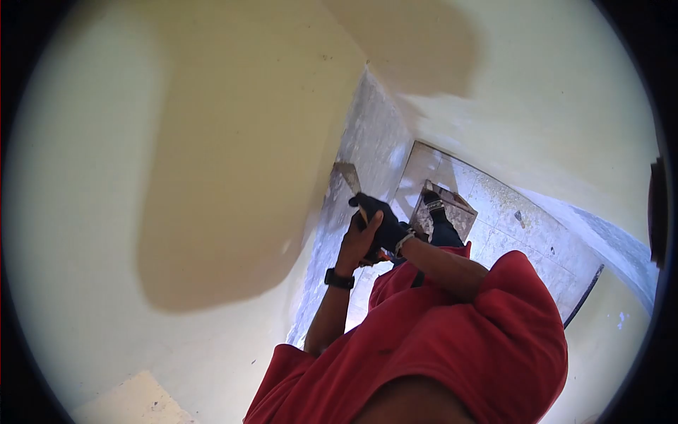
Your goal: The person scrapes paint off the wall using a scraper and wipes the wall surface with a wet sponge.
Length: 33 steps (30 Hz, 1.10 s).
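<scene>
My right hand (pixel 383 225), in a dark glove with a bracelet at the wrist, is closed around the handle of a scraper. The scraper's flat, stained blade (pixel 347 174) points up and away, in front of the wall corner. Against the glove presses my left hand (pixel 359 244), which wears a black watch. Its fingers are bent and partly hidden, and what they hold cannot be made out. Just below the hands, a small orange thing (pixel 383 257) shows in part.
Pale yellow walls (pixel 233 141) with large shadows meet in a corner, with a grey lower band (pixel 374 116). Below, a foot (pixel 433 203) rests on a worn square platform (pixel 460 218) over a stained tiled floor (pixel 501 212). A dark object (pixel 657 212) stands at the right edge.
</scene>
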{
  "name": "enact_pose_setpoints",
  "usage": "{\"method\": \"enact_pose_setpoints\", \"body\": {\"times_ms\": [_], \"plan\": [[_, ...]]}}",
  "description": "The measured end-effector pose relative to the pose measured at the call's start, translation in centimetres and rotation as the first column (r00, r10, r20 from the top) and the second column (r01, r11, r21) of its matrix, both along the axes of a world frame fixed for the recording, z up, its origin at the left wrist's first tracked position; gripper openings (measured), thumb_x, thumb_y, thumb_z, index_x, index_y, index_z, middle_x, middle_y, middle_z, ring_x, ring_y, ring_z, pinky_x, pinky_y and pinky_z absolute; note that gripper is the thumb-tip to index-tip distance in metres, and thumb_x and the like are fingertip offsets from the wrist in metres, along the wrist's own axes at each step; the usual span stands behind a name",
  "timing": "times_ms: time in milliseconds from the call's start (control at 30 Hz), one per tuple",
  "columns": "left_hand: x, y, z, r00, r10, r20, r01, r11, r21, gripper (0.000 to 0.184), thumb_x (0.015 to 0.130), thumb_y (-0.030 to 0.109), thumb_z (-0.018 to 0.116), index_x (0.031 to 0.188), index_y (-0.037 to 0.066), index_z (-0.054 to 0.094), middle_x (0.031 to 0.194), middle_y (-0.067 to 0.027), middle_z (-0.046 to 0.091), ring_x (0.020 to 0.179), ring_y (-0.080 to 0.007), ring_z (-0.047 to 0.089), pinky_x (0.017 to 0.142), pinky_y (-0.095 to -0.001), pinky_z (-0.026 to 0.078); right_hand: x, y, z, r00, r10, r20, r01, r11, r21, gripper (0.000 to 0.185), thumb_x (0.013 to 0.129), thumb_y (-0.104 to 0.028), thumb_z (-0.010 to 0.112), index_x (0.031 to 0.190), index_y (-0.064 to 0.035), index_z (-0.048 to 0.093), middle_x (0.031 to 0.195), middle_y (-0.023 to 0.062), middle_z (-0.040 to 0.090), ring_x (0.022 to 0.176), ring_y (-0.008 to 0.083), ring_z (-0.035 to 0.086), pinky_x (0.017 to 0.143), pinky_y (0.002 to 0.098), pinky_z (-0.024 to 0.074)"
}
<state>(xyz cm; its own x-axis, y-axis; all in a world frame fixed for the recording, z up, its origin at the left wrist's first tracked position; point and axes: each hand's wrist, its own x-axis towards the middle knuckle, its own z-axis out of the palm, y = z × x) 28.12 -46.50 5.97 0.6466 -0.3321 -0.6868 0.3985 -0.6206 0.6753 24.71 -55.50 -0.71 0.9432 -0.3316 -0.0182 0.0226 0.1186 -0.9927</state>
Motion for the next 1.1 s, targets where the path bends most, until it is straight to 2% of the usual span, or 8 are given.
{"method": "enact_pose_setpoints", "body": {"times_ms": [133, 367, 500, 633, 867, 967, 1067, 1100], "plan": [[-2.1, 5.0, 4.5, 0.986, 0.007, -0.169, 0.011, 0.995, 0.102, 0.067, 0.083, 0.049, 0.065, 0.124, -0.001, 0.044, 0.082, -0.0124, 0.065, 0.057, -0.0166, 0.064, 0.045, -0.0259, 0.048, -2.8, 5.7, 2.6, 0.964, 0.162, -0.213, -0.049, 0.89, 0.453, 0.035, 0.094, -0.034, 0.044, 0.107, -0.0044, 0.057, 0.092, 0.0084, 0.059, 0.079, 0.0189, 0.057, 0.073, 0.0315, 0.0468], [-4.4, 13.7, 0.7, 0.942, -0.2, 0.269, 0.147, 0.967, 0.206, 0.069, 0.082, 0.051, 0.06, 0.129, 0.004, 0.043, 0.085, -0.0137, 0.068, 0.062, -0.0226, 0.066, 0.059, -0.0347, 0.051, -4.3, 13.5, 0.5, 0.999, -0.006, -0.043, 0.009, 0.998, 0.068, 0.034, 0.095, -0.033, 0.043, 0.102, -0.004, 0.057, 0.09, 0.0085, 0.057, 0.075, 0.0175, 0.057, 0.069, 0.0312, 0.047], [-2.9, 14.1, 0.7, 0.961, -0.253, 0.111, 0.225, 0.95, 0.216, 0.068, 0.081, 0.053, 0.059, 0.129, 0.007, 0.045, 0.088, -0.0139, 0.068, 0.072, -0.0238, 0.067, 0.067, -0.0363, 0.05, -4.3, 13.7, 1.5, 0.981, 0.078, -0.177, 0.028, 0.849, 0.528, 0.027, 0.092, -0.024, 0.047, 0.107, -0.0038, 0.054, 0.091, 0.0088, 0.055, 0.072, 0.017, 0.055, 0.065, 0.03, 0.0462], [-2.1, 13.9, 1.5, 0.945, -0.319, 0.065, 0.288, 0.912, 0.293, 0.061, 0.083, 0.052, 0.056, 0.124, 0.008, 0.049, 0.088, -0.0138, 0.069, 0.076, -0.0266, 0.068, 0.071, -0.0378, 0.05, -3.8, 14.5, 1.2, 0.997, -0.059, -0.054, 0.067, 0.983, 0.171, 0.032, 0.096, -0.031, 0.041, 0.103, -0.0042, 0.058, 0.083, 0.0059, 0.055, 0.07, 0.0137, 0.053, 0.062, 0.0288, 0.0449], [-0.7, 13.4, 1.0, 0.884, -0.362, 0.297, 0.268, 0.911, 0.314, 0.057, 0.085, 0.053, 0.053, 0.118, 0.007, 0.054, 0.1, -0.0203, 0.066, 0.095, -0.0379, 0.063, 0.082, -0.0441, 0.047, -1.3, 14.9, -0.1, 0.984, -0.094, -0.154, 0.148, 0.907, 0.395, 0.031, 0.095, -0.03, 0.045, 0.104, -0.0041, 0.059, 0.08, 0.0036, 0.054, 0.07, 0.0132, 0.053, 0.063, 0.0287, 0.0439], [0.7, 11.2, 2.3, 0.884, -0.411, 0.224, 0.31, 0.873, 0.377, 0.056, 0.086, 0.055, 0.049, 0.116, 0.007, 0.054, 0.096, -0.0206, 0.066, 0.093, -0.038, 0.063, 0.081, -0.0448, 0.047, -0.3, 12.4, 1.5, 0.981, -0.193, 0.001, 0.193, 0.981, 0.019, 0.029, 0.094, -0.028, 0.045, 0.103, -0.0043, 0.059, 0.082, 0.0052, 0.055, 0.073, 0.014, 0.053, 0.066, 0.0294, 0.0449], [-1.4, 12.9, 0.7, 0.898, -0.379, 0.225, 0.284, 0.888, 0.362, 0.056, 0.087, 0.055, 0.048, 0.116, 0.008, 0.053, 0.095, -0.0198, 0.066, 0.092, -0.0387, 0.063, 0.08, -0.0453, 0.047, -2.6, 13.5, 1.3, 0.959, 0.045, -0.279, 0.129, 0.808, 0.575, 0.029, 0.093, -0.028, 0.046, 0.104, -0.0036, 0.058, 0.083, 0.0077, 0.056, 0.077, 0.0172, 0.055, 0.069, 0.0312, 0.046], [-2.4, 13.6, 0.3, 0.896, -0.384, 0.224, 0.291, 0.887, 0.358, 0.056, 0.087, 0.055, 0.048, 0.116, 0.008, 0.053, 0.095, -0.0198, 0.066, 0.092, -0.0387, 0.063, 0.08, -0.0453, 0.047, -3.2, 14.9, -0.8, 0.99, -0.067, -0.126, 0.105, 0.939, 0.329, 0.032, 0.094, -0.031, 0.045, 0.103, -0.0032, 0.059, 0.081, 0.007, 0.054, 0.077, 0.0175, 0.054, 0.069, 0.0315, 0.0461]]}}
